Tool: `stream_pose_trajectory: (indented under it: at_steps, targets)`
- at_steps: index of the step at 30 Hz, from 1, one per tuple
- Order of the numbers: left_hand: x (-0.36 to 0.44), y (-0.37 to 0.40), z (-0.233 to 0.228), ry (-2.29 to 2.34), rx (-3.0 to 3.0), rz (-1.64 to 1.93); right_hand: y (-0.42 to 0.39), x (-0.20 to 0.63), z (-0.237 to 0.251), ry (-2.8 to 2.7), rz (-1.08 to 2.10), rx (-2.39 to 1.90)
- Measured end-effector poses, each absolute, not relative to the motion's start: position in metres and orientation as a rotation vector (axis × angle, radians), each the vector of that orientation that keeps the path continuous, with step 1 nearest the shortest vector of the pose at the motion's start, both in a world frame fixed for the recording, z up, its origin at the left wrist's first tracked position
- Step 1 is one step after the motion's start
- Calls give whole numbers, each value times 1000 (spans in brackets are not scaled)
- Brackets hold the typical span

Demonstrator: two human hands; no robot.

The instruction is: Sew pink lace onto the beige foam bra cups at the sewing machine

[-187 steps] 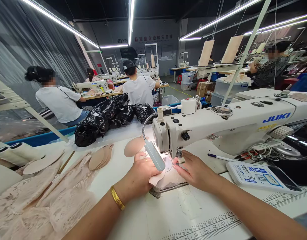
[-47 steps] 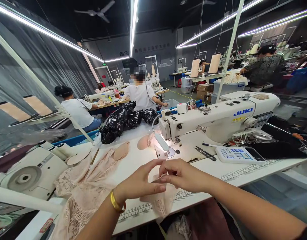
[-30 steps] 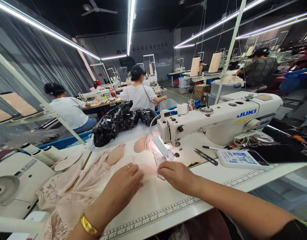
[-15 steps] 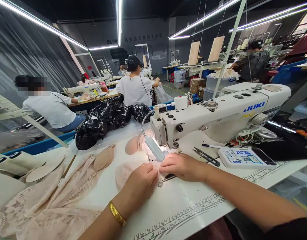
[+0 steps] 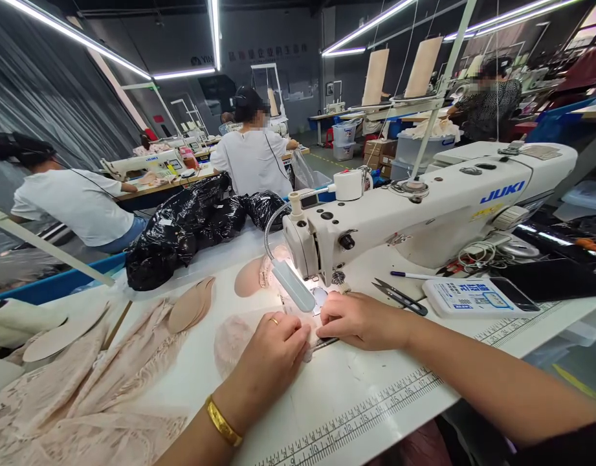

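Observation:
A white JUKI sewing machine (image 5: 424, 207) stands on the white table (image 5: 356, 401). Its small lamp (image 5: 292, 287) lights the needle area. A beige lace cup piece (image 5: 232, 335) lies flat just left of the needle. My left hand (image 5: 273, 353), with a ring and a gold bangle, presses down on the piece's right part. My right hand (image 5: 358, 319) rests on the fabric's edge in front of the presser foot, fingers together. The fabric under both hands is mostly hidden.
Thread snips (image 5: 399, 296), a pen (image 5: 414, 275) and a phone-like device (image 5: 477, 298) lie right of the needle. Beige pads (image 5: 191, 305), a lace pile (image 5: 79, 395) and black bags (image 5: 191, 226) lie to the left. Other people sew at machines behind.
My hands brought the lace piece from the table's front edge up to the needle. They now hold it flat under the lamp; my view has moved closer and lower.

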State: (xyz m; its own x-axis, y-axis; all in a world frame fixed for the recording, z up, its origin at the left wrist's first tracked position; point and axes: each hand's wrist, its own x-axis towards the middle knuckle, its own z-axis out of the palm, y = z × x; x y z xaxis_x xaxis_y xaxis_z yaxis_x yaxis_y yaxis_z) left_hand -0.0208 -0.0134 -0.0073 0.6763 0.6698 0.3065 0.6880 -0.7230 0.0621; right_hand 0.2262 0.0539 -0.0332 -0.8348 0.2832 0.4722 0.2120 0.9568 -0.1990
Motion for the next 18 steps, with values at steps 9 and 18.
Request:
stream_pose_trajectory:
  at_steps: [9,18]
  targets:
    - [-19,-11,-13,-1155,-2861,-585,55,228,-36,-2584,264,-349]
    - [-20,-1,-22,-1046,-2784,-817,53,222,-38,-2615,286,-529]
